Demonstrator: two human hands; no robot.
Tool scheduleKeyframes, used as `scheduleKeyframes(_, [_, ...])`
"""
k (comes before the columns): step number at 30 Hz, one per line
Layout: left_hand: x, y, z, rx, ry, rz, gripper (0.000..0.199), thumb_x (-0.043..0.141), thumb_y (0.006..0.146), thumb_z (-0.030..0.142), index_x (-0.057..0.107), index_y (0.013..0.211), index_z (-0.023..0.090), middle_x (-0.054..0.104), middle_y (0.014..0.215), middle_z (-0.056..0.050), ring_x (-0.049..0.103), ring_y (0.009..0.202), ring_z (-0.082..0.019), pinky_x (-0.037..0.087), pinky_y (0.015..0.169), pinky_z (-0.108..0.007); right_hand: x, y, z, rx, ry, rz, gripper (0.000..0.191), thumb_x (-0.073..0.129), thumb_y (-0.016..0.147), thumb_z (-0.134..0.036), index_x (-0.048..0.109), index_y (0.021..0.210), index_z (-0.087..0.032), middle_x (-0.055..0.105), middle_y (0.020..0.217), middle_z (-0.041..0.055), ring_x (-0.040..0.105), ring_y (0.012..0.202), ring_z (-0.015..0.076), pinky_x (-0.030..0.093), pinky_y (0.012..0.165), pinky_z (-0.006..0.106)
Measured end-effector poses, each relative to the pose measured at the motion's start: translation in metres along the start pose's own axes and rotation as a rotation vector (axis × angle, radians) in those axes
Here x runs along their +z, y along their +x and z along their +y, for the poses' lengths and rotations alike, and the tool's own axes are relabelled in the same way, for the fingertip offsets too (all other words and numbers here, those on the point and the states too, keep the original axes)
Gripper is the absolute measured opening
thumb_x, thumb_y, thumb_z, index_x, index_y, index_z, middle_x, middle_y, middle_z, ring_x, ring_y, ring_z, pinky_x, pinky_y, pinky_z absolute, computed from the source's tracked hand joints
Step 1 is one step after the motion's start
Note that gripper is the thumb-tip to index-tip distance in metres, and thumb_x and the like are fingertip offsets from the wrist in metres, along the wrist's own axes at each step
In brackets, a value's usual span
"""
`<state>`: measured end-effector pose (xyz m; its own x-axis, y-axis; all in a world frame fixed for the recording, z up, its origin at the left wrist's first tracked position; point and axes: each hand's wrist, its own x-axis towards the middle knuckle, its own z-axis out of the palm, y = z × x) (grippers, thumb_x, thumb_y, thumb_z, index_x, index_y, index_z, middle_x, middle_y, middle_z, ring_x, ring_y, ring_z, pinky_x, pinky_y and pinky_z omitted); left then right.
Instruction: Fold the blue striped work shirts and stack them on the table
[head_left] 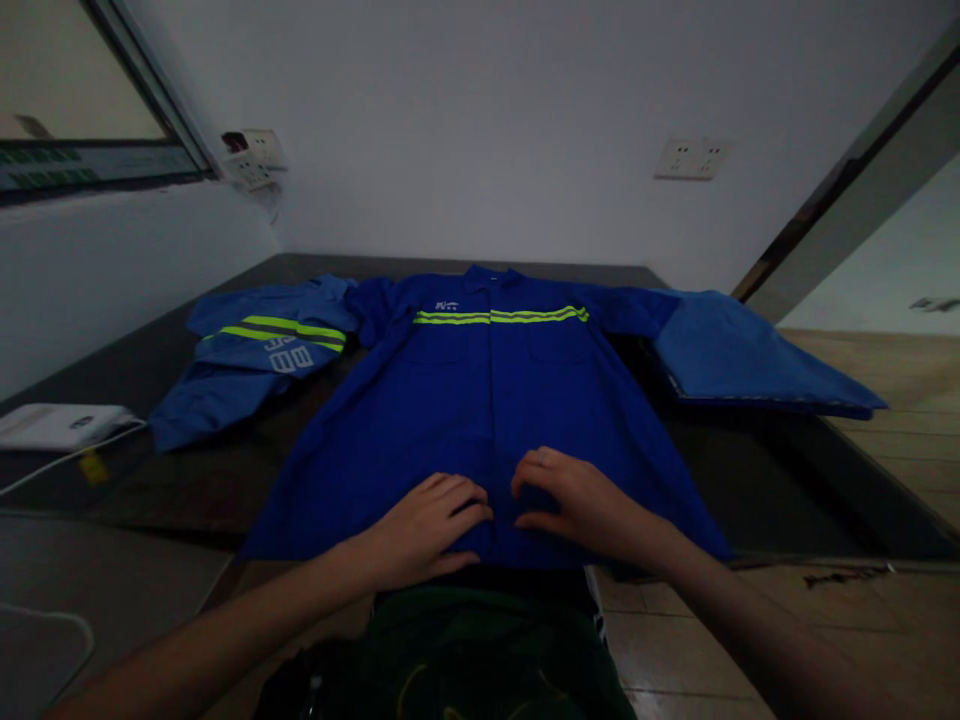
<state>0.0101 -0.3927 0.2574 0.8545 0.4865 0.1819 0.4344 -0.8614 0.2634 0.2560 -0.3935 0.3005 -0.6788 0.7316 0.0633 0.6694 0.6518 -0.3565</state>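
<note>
A blue work jacket [450, 400] with two yellow-green stripes across the chest lies spread out, front side up, its collar toward the wall. Over its lower middle, left of the front closure, is my left hand [439, 525], fingers bent and apart with nothing in them. Across the closure, my right hand [566, 505] is curved with its thumb and fingers apart, also holding nothing. A ring shows on one of its fingers. Both hands are close to the jacket's hem; whether the fingertips press on the cloth is hard to see.
The dark table [750, 490] stands against the wall. A crumpled lighter blue garment [247, 350] with stripes lies at the left, folded blue cloth [750, 350] at the right. A white device [60, 427] with a cable sits at the far left. Wall sockets [691, 158] are above.
</note>
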Motion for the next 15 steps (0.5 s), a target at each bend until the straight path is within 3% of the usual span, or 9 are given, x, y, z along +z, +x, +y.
scheduleKeyframes(3, [-0.002,-0.001,0.003,-0.009,0.044,0.025,0.027,0.056,0.086,0.021,0.056,0.114,0.023,0.061,0.116,-0.006,0.056,0.107,-0.021,0.045,0.09,-0.035,0.022,-0.016,-0.004,0.027,-0.048,0.042,0.032,0.073,0.076,-0.026,0.061,0.105,-0.023,0.061,0.11,0.0076,0.057,0.101,0.0245,0.048,0.087,0.04])
scheduleKeyframes(6, [-0.002,-0.004,0.008,-0.016,0.105,0.08,0.027,0.05,0.086,0.014,0.057,0.111,0.022,0.063,0.111,-0.005,0.059,0.101,-0.019,0.047,0.086,-0.033,0.035,-0.016,0.0,0.032,0.03,0.135,0.017,0.064,0.082,-0.017,0.062,0.098,-0.021,0.064,0.105,0.0066,0.059,0.097,0.0211,0.048,0.087,0.036])
scheduleKeyframes(11, [0.005,-0.006,0.01,0.044,0.249,0.252,0.017,0.048,0.091,0.016,0.061,0.101,0.019,0.066,0.093,-0.004,0.061,0.086,-0.017,0.049,0.075,-0.031,0.033,-0.008,0.001,0.052,0.162,0.262,0.011,0.054,0.086,-0.011,0.062,0.083,-0.018,0.067,0.085,0.0035,0.062,0.082,0.0157,0.049,0.076,0.027])
scheduleKeyframes(15, [-0.008,-0.007,0.006,0.116,0.315,0.425,0.015,0.049,0.092,0.015,0.063,0.096,0.017,0.065,0.078,-0.001,0.06,0.073,-0.014,0.049,0.07,-0.029,0.024,-0.004,-0.01,0.027,0.158,0.36,0.011,0.053,0.087,-0.012,0.061,0.083,-0.018,0.067,0.082,0.0024,0.062,0.078,0.0148,0.048,0.072,0.026])
